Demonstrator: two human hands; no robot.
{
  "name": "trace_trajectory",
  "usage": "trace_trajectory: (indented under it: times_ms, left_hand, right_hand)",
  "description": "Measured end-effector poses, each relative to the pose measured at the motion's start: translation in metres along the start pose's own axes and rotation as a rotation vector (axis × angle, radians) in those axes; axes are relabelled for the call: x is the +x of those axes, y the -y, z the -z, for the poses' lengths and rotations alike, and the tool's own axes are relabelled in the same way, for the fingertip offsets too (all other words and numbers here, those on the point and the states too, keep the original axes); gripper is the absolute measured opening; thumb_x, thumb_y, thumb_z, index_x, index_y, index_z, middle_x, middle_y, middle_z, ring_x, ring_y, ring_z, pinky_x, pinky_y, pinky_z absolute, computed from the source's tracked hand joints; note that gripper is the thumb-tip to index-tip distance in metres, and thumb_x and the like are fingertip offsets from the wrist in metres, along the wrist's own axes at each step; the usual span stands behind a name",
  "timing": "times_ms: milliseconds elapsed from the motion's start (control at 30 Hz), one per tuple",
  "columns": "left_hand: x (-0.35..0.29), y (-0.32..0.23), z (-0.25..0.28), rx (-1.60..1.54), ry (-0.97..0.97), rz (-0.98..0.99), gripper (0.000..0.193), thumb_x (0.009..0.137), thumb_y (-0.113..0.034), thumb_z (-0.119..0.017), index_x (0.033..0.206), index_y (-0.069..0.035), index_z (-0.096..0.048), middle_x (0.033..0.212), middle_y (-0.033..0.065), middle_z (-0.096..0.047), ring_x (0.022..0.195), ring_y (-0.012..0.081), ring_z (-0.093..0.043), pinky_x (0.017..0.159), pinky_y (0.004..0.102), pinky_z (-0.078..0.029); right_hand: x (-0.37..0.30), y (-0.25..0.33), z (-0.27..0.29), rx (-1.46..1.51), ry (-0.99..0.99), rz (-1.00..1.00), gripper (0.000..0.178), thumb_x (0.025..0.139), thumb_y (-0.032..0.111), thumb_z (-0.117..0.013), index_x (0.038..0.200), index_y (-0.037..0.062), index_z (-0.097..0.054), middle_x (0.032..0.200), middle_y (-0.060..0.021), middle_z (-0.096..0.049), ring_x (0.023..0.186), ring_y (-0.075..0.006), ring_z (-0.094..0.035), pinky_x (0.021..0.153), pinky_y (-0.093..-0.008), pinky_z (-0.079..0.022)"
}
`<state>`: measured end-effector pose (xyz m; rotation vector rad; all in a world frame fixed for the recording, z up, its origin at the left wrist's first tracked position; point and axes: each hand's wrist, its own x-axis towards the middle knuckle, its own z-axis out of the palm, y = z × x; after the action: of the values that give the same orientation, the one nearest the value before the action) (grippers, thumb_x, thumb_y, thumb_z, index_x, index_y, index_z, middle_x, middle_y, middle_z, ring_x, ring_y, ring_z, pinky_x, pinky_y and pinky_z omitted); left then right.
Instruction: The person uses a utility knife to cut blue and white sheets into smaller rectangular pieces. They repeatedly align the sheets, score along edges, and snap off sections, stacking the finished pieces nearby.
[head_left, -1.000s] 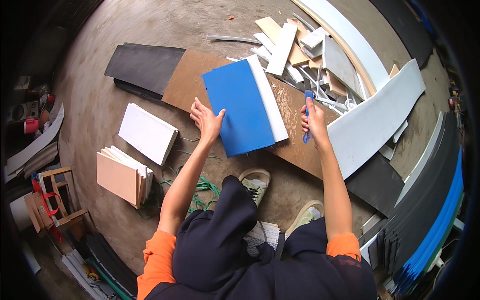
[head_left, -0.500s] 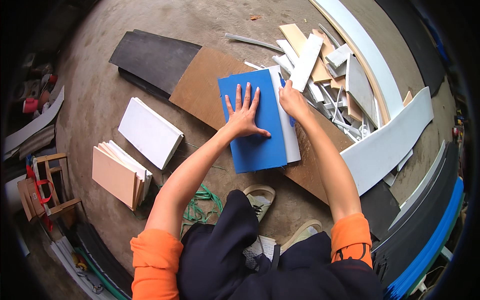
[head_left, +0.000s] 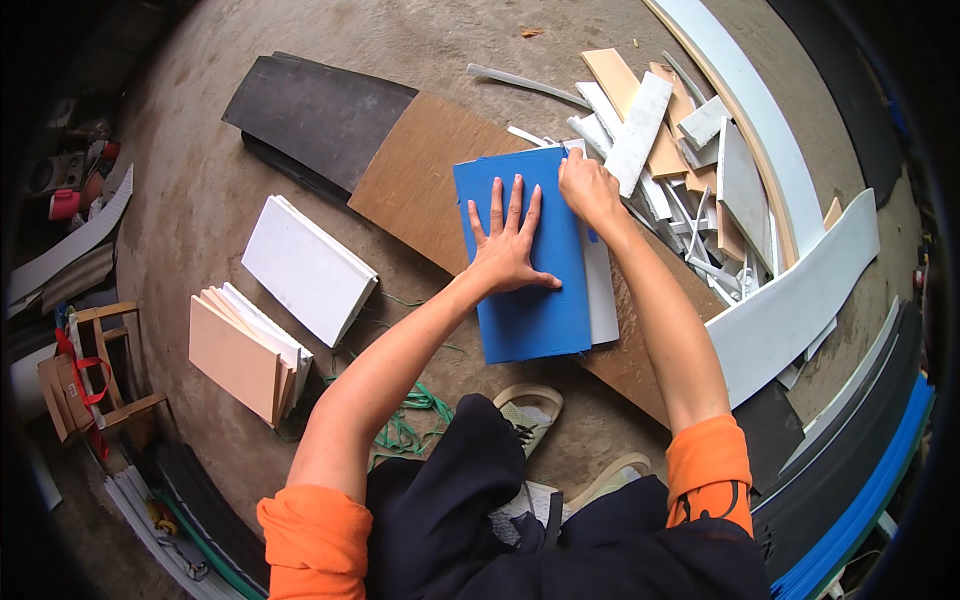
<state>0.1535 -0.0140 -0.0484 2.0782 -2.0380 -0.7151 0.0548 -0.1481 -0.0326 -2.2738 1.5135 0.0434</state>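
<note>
A blue rectangular sheet lies over a white sheet, whose right side sticks out from under it. Both rest on a brown board. My left hand presses flat on the blue sheet with its fingers spread. At the sheet's far right corner, my right hand is closed around a slim blue tool that looks like a utility knife. Most of the tool is hidden in the fist, and its blade cannot be made out.
A pile of white and tan offcuts lies beyond my right hand. On the left are a white stack and a tan-and-white stack of cut pieces. A black sheet covers the board's far left end. Green string lies near my feet.
My right hand has moved away from me and left, up to the blue sheet's far right corner. The left hand stays flat on the sheet. The whole view has shifted slightly.
</note>
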Motion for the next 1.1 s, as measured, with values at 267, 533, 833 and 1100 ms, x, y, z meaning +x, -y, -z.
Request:
trace_trajectory:
  times_ms: [267,533,833,1100]
  left_hand:
    - [0.003,-0.006,-0.002,0.011,0.007,-0.009,0.135,0.042,-0.066,-0.071,0.14,-0.012,0.003,0.144,0.0169,0.013,0.129,0.0369,0.023,0.092,0.0642,0.013]
    - [0.002,0.001,-0.006,0.03,0.009,0.041,0.137,0.039,-0.068,-0.071,0.14,-0.012,0.004,0.144,0.0163,0.014,0.128,0.0365,0.024,0.092,0.0651,0.013]
    - [0.007,0.003,-0.007,0.052,0.004,0.044,0.137,0.04,-0.068,-0.071,0.14,-0.013,0.005,0.143,0.017,0.015,0.128,0.0361,0.025,0.091,0.0651,0.015]
    - [0.005,-0.005,-0.005,0.026,0.006,0.006,0.137,0.039,-0.068,-0.07,0.14,-0.013,0.004,0.143,0.0164,0.015,0.128,0.0371,0.024,0.09,0.0661,0.013]
  right_hand:
    - [0.017,-0.003,0.021,0.071,0.544,-0.223,0.034,0.078,0.014,-0.046,0.105,-0.003,-0.057,0.1,-0.0205,-0.06,0.095,-0.0348,-0.058,0.082,-0.0419,-0.046]
    - [-0.206,-0.03,-0.012,0.098,0.413,-0.28,0.03,0.087,0.021,-0.039,0.103,-0.0033,-0.047,0.089,-0.0269,-0.06,0.09,-0.0421,-0.057,0.08,-0.0486,-0.045]
    - [-0.25,-0.036,0.022,0.062,0.274,-0.237,0.027,0.087,0.021,-0.04,0.091,-0.0036,-0.049,0.079,-0.0278,-0.06,0.08,-0.0431,-0.059,0.073,-0.0514,-0.045]
    - [-0.045,-0.016,0.024,0.066,-0.053,-0.086,0.031,0.086,0.025,-0.039,0.092,-0.0014,-0.053,0.081,-0.0277,-0.059,0.081,-0.0428,-0.058,0.073,-0.049,-0.045]
